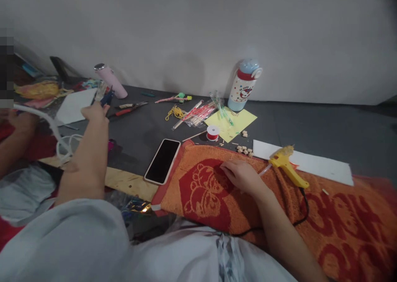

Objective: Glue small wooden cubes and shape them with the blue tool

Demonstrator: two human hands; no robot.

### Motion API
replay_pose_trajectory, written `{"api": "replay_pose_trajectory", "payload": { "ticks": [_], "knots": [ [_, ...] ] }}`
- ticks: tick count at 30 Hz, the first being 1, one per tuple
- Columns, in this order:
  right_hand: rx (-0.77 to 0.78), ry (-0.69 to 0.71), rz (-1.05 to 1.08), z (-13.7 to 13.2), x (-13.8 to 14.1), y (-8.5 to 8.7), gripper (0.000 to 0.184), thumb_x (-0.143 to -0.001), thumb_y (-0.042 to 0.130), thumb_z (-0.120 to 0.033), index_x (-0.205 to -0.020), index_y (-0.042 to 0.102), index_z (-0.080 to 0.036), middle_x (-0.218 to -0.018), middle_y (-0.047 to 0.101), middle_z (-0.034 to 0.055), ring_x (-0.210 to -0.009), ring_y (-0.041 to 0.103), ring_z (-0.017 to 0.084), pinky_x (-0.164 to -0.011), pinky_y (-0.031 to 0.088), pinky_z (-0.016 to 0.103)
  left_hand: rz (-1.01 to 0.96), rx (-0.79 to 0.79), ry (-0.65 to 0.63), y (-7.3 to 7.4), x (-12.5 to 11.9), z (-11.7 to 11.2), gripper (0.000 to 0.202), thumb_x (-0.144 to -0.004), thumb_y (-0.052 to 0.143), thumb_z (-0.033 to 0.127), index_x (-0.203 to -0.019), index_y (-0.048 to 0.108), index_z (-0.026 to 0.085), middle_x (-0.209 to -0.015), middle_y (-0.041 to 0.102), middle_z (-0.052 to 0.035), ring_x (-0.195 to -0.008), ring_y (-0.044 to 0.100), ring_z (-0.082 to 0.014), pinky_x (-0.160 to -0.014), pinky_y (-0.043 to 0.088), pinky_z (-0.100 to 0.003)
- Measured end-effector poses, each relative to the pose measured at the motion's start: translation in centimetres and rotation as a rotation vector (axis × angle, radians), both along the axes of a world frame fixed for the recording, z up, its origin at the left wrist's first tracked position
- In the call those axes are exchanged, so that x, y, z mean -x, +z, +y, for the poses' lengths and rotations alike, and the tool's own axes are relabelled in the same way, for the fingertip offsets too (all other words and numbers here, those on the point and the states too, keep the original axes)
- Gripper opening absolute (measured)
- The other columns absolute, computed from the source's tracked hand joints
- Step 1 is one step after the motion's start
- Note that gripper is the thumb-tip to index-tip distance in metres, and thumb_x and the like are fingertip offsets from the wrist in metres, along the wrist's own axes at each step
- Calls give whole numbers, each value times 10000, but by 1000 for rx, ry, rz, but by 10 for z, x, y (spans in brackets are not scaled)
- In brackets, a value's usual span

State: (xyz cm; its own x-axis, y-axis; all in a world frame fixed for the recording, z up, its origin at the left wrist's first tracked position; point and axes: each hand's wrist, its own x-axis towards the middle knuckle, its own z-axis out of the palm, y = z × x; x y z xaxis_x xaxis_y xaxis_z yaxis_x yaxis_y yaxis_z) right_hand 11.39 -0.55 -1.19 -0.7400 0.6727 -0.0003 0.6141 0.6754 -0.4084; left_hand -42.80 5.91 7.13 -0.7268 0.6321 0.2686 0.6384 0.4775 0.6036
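My left hand (95,111) reaches out to the far left, its fingers closed around a dark blue tool (107,98) whose exact kind I cannot make out. Beside it lie red-handled pliers (125,111) and a white sheet (76,105). My right hand (240,175) rests on an orange and red towel (198,182), fingers curled together; whatever may be between them is hidden. To its right, a yellow glue gun (287,166) lies across a white strip (325,164) and the towel. Small wooden pieces (244,150) lie just beyond this hand.
A phone (163,161) lies left of the towel. Behind are a red thread spool (212,133), yellow paper (245,120), packaged sticks (200,113), a cartoon bottle (245,85) and a pink flask (111,81). Another person's arm (18,137) and a white cable (51,123) are at left.
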Motion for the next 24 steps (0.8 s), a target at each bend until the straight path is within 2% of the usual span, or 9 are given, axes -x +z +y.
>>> {"api": "replay_pose_trajectory", "payload": {
  "ticks": [1,3,5,9,12,14,17,21,24],
  "knots": [
    [-4,-1,0,0,0,-1,289,-961,394,-216,-955,678,-162,-903,719,95,-845,635,198,-757,428,285,-86,-112,69,0,-9,1,225,-883,221,-63,-878,352,120,-660,240,70,-666,420,-45,-713,513,-282],
    [-8,-3,-5,1,0,-1,286,-960,398,-214,-959,679,-159,-902,720,100,-840,638,203,-753,429,289,-232,-313,177,0,-29,2,261,-872,324,-48,-751,293,181,-621,252,90,-622,412,-24,-727,514,-261],
    [0,-1,0,1,0,-1,289,-962,396,-214,-967,679,-157,-907,721,105,-835,643,204,-753,432,291,-336,-469,202,2,-51,2,322,-870,383,-33,-686,252,197,-576,273,105,-602,433,-10,-727,515,-234],
    [42,-16,45,2,1,-1,278,-956,409,-211,-959,682,-159,-922,725,105,-844,648,206,-760,438,291,-473,-649,111,12,-99,-5,330,-830,504,-10,-631,315,173,-492,338,122,-572,487,-11,-730,544,-233],
    [63,-67,101,1,1,1,246,-937,441,-201,-939,685,-166,-927,729,101,-840,648,205,-749,436,290,-691,-828,-111,20,-141,-14,299,-782,508,-74,-614,409,153,-482,491,99,-581,576,-45,-771,569,-286],
    [68,-109,178,1,1,4,225,-923,461,-202,-926,683,-162,-925,728,106,-823,643,204,-727,433,288,-771,-838,-225,24,-170,-21,264,-776,518,-69,-622,468,140,-507,556,76,-598,619,-65,-795,575,-304],
    [109,-158,353,0,2,16,228,-906,454,-182,-866,678,-161,-863,722,91,-770,629,184,-696,429,277,-866,-784,-346,27,-216,-31,243,-789,517,-40,-610,533,122,-532,608,33,-636,656,-86,-793,570,-273],
    [221,-250,616,1,9,39,241,-898,473,-270,-805,673,-173,-727,676,47,-672,585,153,-641,429,268,-964,-728,-538,21,-277,-46,174,-778,576,13,-636,589,114,-653,699,-36,-660,674,-109,-719,569,-247],
    [423,-326,900,5,19,55,303,-889,501,-366,-1060,661,-172,-839,691,46,-697,601,134,-652,469,260,-1038,-722,-639,10,-320,-57,145,-710,711,119,-630,590,129,-624,679,-29,-639,675,-127,-692,571,-255]
  ]
}}
